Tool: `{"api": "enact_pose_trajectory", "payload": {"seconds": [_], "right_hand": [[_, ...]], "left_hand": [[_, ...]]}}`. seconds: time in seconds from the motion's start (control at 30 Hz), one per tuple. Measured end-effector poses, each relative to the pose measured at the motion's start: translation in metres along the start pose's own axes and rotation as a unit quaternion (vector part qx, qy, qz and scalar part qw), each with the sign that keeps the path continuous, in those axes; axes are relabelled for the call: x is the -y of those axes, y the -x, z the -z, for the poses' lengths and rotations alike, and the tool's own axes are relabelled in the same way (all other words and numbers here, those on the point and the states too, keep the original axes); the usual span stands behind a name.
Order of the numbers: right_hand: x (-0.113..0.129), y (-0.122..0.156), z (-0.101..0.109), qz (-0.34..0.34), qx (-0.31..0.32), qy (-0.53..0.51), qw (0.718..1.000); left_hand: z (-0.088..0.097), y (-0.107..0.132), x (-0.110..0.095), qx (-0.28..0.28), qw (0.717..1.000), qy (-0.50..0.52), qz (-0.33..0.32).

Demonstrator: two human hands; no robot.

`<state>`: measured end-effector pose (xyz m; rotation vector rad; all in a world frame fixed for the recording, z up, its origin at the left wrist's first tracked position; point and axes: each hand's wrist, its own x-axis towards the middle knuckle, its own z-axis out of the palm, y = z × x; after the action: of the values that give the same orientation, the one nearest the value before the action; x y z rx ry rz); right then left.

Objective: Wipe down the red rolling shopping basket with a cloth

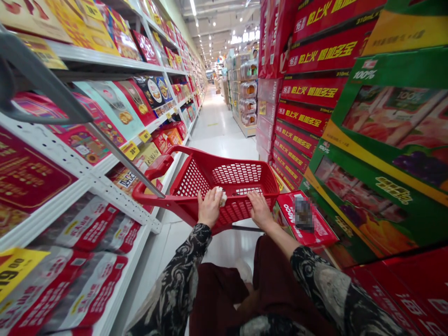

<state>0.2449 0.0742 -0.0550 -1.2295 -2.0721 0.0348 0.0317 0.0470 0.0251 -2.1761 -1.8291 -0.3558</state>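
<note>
A red rolling plastic shopping basket [241, 163] with perforated walls stands in front of my knees on the aisle floor. No goods are visible in its shown part. My left hand [209, 208] rests at the basket's near rim, closed around a crumpled white cloth or tissue [221, 196]. Further right along that rim, my right hand [261, 210] hooks its fingers over the edge and grips it. The basket's long grey pull handle [122, 158] slants up to the upper left. A folded red carry handle [157, 168] sits on its left side.
White shelves [105, 168] of boxed and bagged goods line the left. Stacked red drink cartons [311, 88] and green juice cartons [385, 154] rise close on the right. A red Meco box [308, 219] lies beside the basket. The tiled aisle [213, 116] runs ahead.
</note>
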Motion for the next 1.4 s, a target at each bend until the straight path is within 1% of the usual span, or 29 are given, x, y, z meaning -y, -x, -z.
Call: {"api": "enact_pose_trajectory", "payload": {"seconds": [0.07, 0.13, 0.2, 0.3, 0.37, 0.4, 0.47, 0.63, 0.7, 0.73, 0.8, 0.97, 1.03, 1.07, 1.13, 1.3, 1.4], "right_hand": [[0.001, 0.000, 0.000, -0.003, -0.001, -0.005, 1.000], [0.002, 0.000, 0.000, -0.007, 0.000, -0.011, 1.000], [0.003, 0.000, 0.001, -0.007, 0.000, -0.016, 1.000], [0.004, 0.000, 0.003, -0.003, 0.000, -0.016, 1.000], [0.003, 0.000, 0.005, -0.001, 0.000, -0.014, 1.000], [0.002, 0.000, 0.005, 0.000, 0.001, -0.013, 1.000], [0.000, 0.000, 0.006, 0.000, 0.001, -0.011, 1.000], [0.000, -0.001, 0.004, -0.013, -0.002, -0.022, 1.000], [0.002, -0.001, 0.004, -0.020, -0.001, -0.027, 0.999], [0.002, -0.002, 0.004, -0.023, 0.000, -0.029, 0.999], [0.004, -0.001, 0.004, -0.027, 0.002, -0.034, 0.999], [0.004, 0.000, 0.008, -0.020, 0.005, -0.034, 0.999], [0.003, 0.000, 0.009, -0.013, 0.006, -0.029, 0.999], [0.002, -0.001, 0.010, -0.009, 0.007, -0.027, 1.000], [0.000, -0.001, 0.009, -0.005, 0.006, -0.022, 1.000], [-0.008, -0.006, 0.007, -0.003, -0.002, -0.020, 1.000], [-0.012, -0.010, 0.007, 0.001, 0.004, -0.026, 1.000]], "left_hand": [[0.001, 0.004, 0.010, -0.013, 1.000, -0.003, 0.012], [-0.002, 0.005, 0.009, -0.019, 1.000, 0.003, 0.020], [-0.006, 0.002, 0.000, -0.012, 1.000, 0.014, 0.010], [-0.013, -0.005, -0.019, 0.005, 0.999, 0.027, -0.024], [-0.014, -0.008, -0.025, 0.010, 0.999, 0.032, -0.039], [-0.014, -0.009, -0.024, 0.009, 0.999, 0.032, -0.043], [-0.010, -0.007, -0.013, 0.002, 0.999, 0.030, -0.041], [0.001, 0.010, 0.035, -0.060, 0.998, 0.011, -0.001], [0.002, 0.014, 0.044, -0.075, 0.997, 0.006, 0.009], [0.001, 0.014, 0.043, -0.077, 0.997, 0.008, 0.011], [-0.002, 0.013, 0.034, -0.075, 0.997, 0.018, 0.004], [-0.013, 0.002, -0.007, -0.044, 0.997, 0.053, -0.023], [-0.013, -0.001, -0.012, -0.038, 0.997, 0.058, -0.028], [-0.012, -0.001, -0.010, -0.038, 0.997, 0.058, -0.030], [-0.008, 0.001, 0.002, -0.045, 0.997, 0.052, -0.028], [0.011, 0.012, 0.049, -0.088, 0.996, 0.010, 0.002], [0.020, 0.013, 0.062, -0.092, 0.996, -0.007, 0.012]]}}
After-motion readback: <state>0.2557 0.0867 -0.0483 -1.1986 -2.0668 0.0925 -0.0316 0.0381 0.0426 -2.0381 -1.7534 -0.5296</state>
